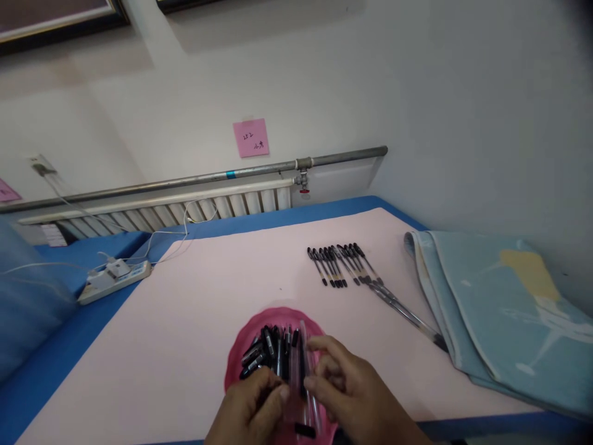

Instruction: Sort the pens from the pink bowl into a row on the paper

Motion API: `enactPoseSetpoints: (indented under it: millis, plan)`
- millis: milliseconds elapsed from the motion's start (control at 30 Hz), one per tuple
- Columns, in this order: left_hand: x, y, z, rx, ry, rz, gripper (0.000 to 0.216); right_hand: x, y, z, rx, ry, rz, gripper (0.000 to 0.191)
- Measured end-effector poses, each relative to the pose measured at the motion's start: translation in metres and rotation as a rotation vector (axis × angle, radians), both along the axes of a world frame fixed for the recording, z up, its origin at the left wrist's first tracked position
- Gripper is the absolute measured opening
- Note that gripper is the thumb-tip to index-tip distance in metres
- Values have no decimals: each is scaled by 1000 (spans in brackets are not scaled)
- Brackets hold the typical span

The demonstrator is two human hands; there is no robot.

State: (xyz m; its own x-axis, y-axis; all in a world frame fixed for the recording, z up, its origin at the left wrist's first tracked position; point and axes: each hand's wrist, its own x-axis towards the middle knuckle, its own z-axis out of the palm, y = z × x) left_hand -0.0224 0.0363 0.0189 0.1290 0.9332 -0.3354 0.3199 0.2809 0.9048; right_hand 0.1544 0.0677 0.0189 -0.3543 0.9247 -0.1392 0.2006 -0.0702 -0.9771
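A pink bowl (241,352) sits on the pale pink table cover near the front edge, holding several black-capped clear pens (269,349). My left hand (252,411) and my right hand (356,395) meet over the bowl's near side. Both pinch a clear pen (306,346) that stands up between their fingertips. Further back on the right, several capped pens (340,266) lie side by side in a row.
A folded light blue cloth (500,309) lies at the table's right edge. A white power strip (115,278) with cables rests on the blue surface at left. A radiator (185,210) and pipe run along the wall, under a pink sticky note (251,137).
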Motion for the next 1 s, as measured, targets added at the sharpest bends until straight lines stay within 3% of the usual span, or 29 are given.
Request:
enactPoseSetpoints:
  millis: [67,167,267,367,533,700,867,1000]
  plan:
    - [2,5,-5,95,186,18,26,-3,0,-5,113,-242,10,31]
    - [9,12,-12,137,370,-1,21,-7,-2,-13,280,-490,32,23]
    - [15,15,-15,137,466,-38,20,-8,-5,-17,422,-593,54,11]
    - [17,17,-16,99,502,-53,20,0,-11,-16,489,-574,64,11]
    - [19,18,-15,63,592,-42,19,44,1,-24,551,-602,-113,16]
    - [22,18,-10,97,656,-69,19,107,40,-45,870,-946,-332,17]
    - [1,16,-13,82,693,-48,21,126,49,-39,599,-1214,-297,16]
    - [-14,10,-18,163,648,148,25,121,48,-29,429,-1287,-269,19]
